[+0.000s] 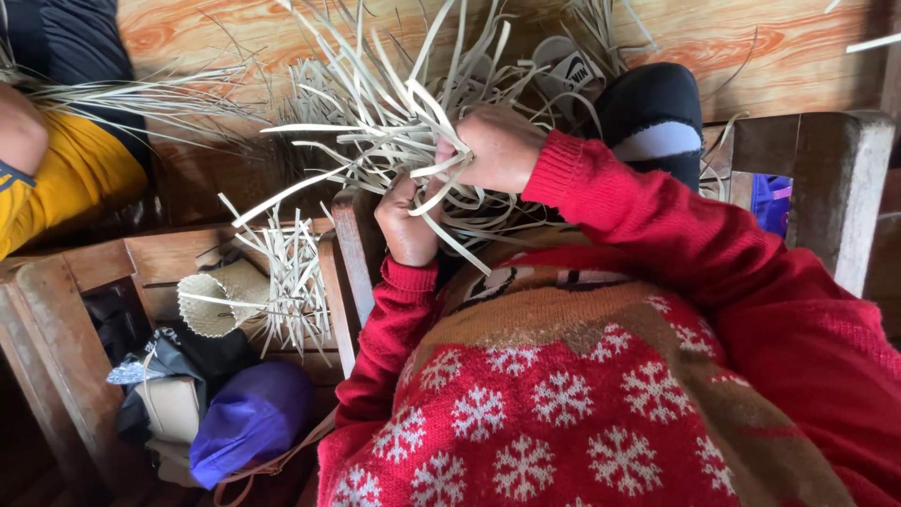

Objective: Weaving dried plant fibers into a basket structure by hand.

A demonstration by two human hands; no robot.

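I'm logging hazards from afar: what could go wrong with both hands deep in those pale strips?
The loose strips fan out every way, so ones the right hand and left hand don't pin could slip and loosen the weave. Stiff ends point back toward the person and might poke.

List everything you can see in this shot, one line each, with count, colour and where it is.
Weaving strips: one large bundle, pale straw, top centre, gripped by both hands.
Part-woven piece: one, pale straw, on the seat at left.
Bag: one, purple, lower left.
Wooden chair arm: one, brown, right.
Wooden floor: orange-brown, top.
Other person's shirt: one, yellow, far left.
Sweater: one, red with white snowflakes, bottom centre.
Left hand: one, under the bundle.
Right hand: one, on the strips.
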